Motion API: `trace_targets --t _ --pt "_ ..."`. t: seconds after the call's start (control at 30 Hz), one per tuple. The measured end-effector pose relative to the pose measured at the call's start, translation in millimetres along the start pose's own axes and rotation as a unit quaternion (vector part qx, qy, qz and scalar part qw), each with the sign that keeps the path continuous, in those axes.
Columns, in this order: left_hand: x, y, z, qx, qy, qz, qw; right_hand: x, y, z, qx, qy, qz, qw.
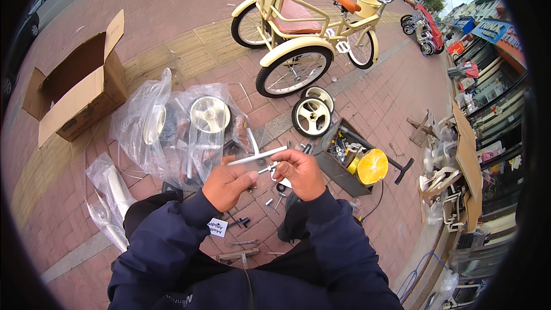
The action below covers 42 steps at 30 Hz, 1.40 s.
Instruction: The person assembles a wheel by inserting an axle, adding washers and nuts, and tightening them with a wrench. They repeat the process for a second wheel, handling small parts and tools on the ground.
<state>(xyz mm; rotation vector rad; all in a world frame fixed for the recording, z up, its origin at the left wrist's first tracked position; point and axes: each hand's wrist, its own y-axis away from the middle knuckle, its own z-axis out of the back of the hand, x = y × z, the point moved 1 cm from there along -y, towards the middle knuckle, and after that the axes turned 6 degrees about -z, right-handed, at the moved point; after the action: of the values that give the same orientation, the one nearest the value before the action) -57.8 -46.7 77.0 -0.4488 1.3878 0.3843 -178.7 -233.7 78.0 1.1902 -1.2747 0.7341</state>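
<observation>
Close together in front of me, my left hand (225,186) and my right hand (301,175) pinch a small silver bolt (266,169) between thumbs and fingers. A pale fitting shows on the bolt at my right fingertips. Just beyond the fingers runs a cream T-shaped tube (258,154); whether the fingers touch it, I cannot tell. Below the hands, loose bolts (269,202), a black-handled tool (239,223) and a white printed card (217,227) lie on the paving. A wrench (243,243) lies closer to me.
Plastic-wrapped wheels (209,115) and an open cardboard box (86,100) stand at left. Bare wheels (311,117) lie ahead, beside a toolbox (338,163) with a yellow round object (372,166). Farther off stands a cream tricycle (298,43). Parts and cardboard (466,161) line the right.
</observation>
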Motion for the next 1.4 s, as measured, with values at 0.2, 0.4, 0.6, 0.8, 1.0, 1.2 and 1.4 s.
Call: trace_targets --t 0.2,0.4,0.6,0.8,1.0,1.2,1.4 --pt "1 -1 3 -0.017 0.014 0.022 1.000 5 -1 -1 -0.087 -0.005 0.005 0.996" --pt "1 -1 1 -0.004 -0.011 0.001 1.000 6 0 -4 -0.060 0.046 -0.008 0.997" --pt "8 -5 2 0.009 -0.026 -0.011 1.000 7 1 -5 -0.034 -0.013 -0.017 0.999" --pt "13 -5 0 0.013 -0.017 0.014 1.000 4 2 -9 0.021 -0.044 -0.032 0.998" --pt "7 -3 2 0.032 -0.095 -0.027 0.995 -3 0 -12 0.075 -0.223 -0.075 0.969" --pt "3 -5 5 0.023 -0.055 0.055 0.997 -4 0 -14 0.070 -0.225 -0.056 0.970" --pt "0 -1 6 0.020 -0.100 0.015 0.995 -5 -1 -13 0.073 -0.225 -0.082 0.968"
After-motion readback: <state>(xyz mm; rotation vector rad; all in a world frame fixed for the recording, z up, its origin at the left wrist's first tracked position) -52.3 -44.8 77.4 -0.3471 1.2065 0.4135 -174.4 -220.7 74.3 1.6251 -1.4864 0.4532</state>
